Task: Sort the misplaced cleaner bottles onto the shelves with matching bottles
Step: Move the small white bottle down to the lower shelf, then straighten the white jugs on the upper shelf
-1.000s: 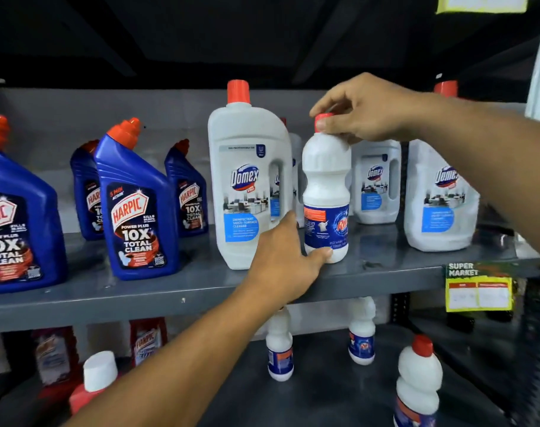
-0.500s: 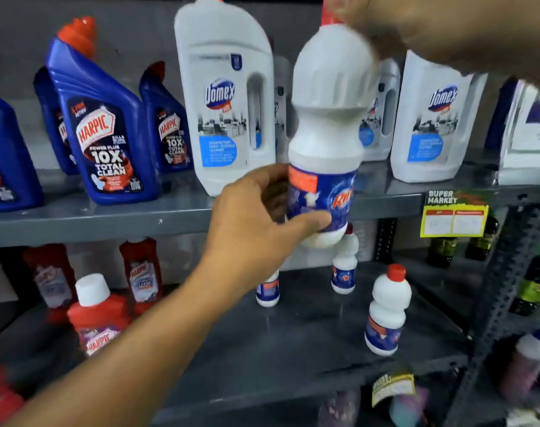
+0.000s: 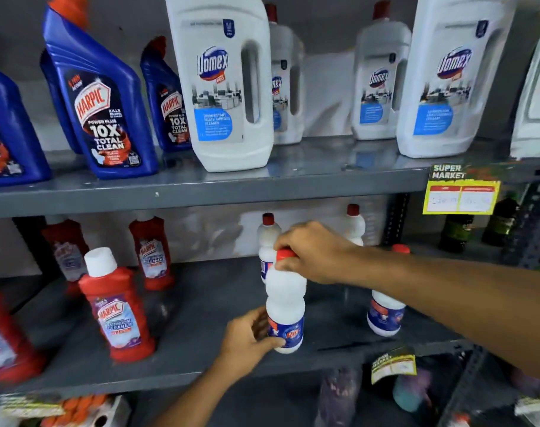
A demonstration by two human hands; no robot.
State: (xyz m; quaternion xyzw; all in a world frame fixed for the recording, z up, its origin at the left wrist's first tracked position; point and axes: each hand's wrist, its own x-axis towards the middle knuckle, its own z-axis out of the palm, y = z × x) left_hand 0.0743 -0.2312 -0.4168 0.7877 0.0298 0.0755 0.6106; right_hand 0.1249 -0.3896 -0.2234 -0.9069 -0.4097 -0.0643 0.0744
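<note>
Two hands are on one small white bleach bottle (image 3: 285,306) with a red cap and a blue label; it stands upright on the lower shelf (image 3: 201,306), toward its near edge, and I judge its base is at or touching the shelf. My right hand (image 3: 315,252) comes in from the right and pinches the cap from above, fingers (image 3: 282,266) curled shut around it. My left hand (image 3: 247,340) reaches up from below and cups the labelled base, thumb across the front, closed on the bottle. Matching small white bottles (image 3: 385,312) stand to the right and farther back on this shelf, so this looks like the right home for it. Red Harpic bathroom cleaner bottles (image 3: 118,306) fill the left side, well apart from mine. Above, on the upper shelf (image 3: 231,192), stand big white Domex jugs (image 3: 225,87) and blue Harpic bottles (image 3: 99,97). I expect the bottle to be stiff plastic, smooth and a bit slippery, with some liquid weight low down and a narrow foot that tips easily. The waist above the label is the surest place to hold; the cap alone gives steering, not support. I would release the base first, then the cap.
</note>
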